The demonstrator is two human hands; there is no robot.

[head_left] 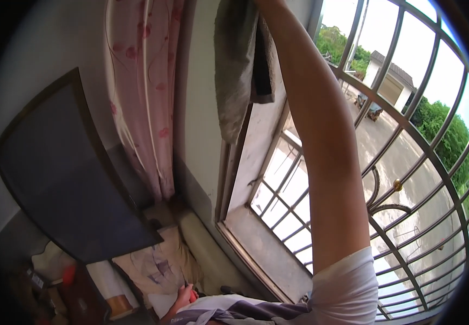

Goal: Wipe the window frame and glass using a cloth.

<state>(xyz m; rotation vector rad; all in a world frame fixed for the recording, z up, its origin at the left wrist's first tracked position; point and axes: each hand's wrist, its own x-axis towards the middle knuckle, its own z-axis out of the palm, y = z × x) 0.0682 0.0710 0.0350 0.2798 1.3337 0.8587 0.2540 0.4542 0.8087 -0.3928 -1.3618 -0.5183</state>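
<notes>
One arm reaches to the frame's top, right hand cut off, grip unclear, at a grey cloth [234, 65]; left hand [183, 297] pinches something red; window frame [256, 141] looks partly wiped

White short sleeve [348, 281], bare forearm — grey-striped shirt [245, 311]

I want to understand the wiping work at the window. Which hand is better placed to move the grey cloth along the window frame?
The right. Its arm reaches up to the grey cloth against the window frame; the hand itself is out of view. The left hand is low, holding something red.
</notes>
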